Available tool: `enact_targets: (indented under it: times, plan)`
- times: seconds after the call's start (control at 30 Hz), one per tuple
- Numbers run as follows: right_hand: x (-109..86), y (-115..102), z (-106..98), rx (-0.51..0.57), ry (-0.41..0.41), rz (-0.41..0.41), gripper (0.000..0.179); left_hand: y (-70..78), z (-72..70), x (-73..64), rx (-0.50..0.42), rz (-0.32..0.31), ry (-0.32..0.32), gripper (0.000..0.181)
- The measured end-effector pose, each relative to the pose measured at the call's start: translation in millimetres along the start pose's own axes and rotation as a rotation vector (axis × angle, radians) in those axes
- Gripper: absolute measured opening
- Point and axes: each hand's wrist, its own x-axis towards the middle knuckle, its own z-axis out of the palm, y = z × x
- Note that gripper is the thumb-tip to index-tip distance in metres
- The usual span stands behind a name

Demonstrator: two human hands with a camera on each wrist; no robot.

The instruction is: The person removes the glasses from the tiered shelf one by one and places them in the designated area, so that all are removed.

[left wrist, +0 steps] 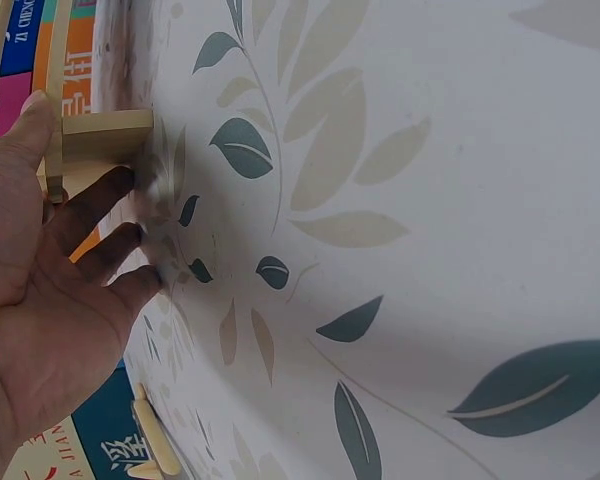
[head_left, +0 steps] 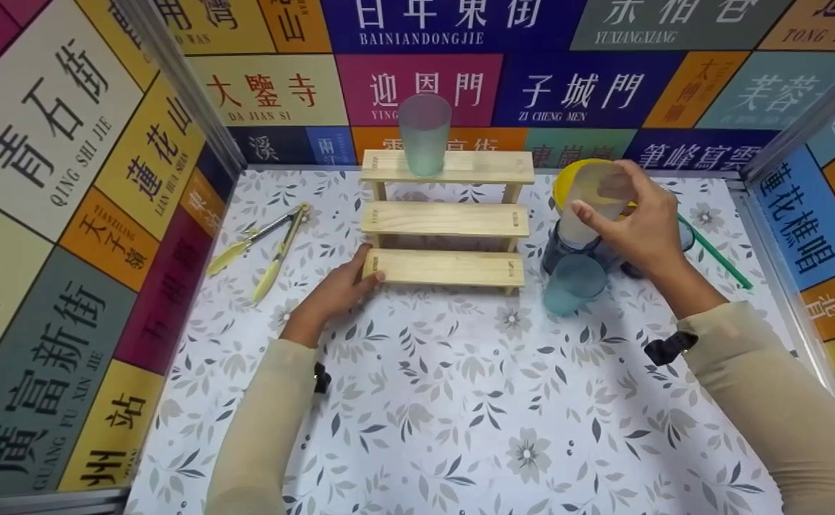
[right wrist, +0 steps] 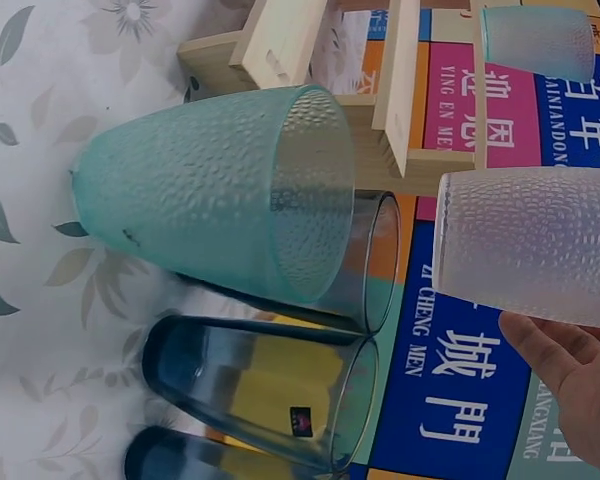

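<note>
A three-step wooden stand is at the middle back of the table. My left hand holds the left end of its lowest step, the thumb on one side and the fingers on the other. My right hand grips a frosted clear cup, lifted beside the stand; the right wrist view shows this cup's textured wall apart from the glasses below. A frosted teal cup stands on the top step. Another teal cup stands on the table in front of several dark blue glasses, partly hidden in the head view.
Metal tongs with yellowish tips lie spread left of the stand. Behind the raised cup is a yellow object, mostly hidden. A green stick lies at the right. Sign-covered panels enclose the table's back and sides.
</note>
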Motion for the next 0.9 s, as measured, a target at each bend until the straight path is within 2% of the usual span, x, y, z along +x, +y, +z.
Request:
enact_targets:
  times: [0.13,0.53,0.9]
  plan:
    - [-6.0,3.3,-3.7,0.002,0.010,-0.005,0.078,0.2,-0.9,-0.5,-0.002,0.008,-0.002,0.088]
    - [-22.6,16.1,-14.1,-0.015,0.002,0.045,0.081,1.1,-0.3,-2.4,0.003,0.004,0.003,0.089]
    - [-36.8,24.5,-27.6,-0.037,0.000,0.082,0.080,0.0,-1.1,-2.0,0.042,0.063,0.003,0.086]
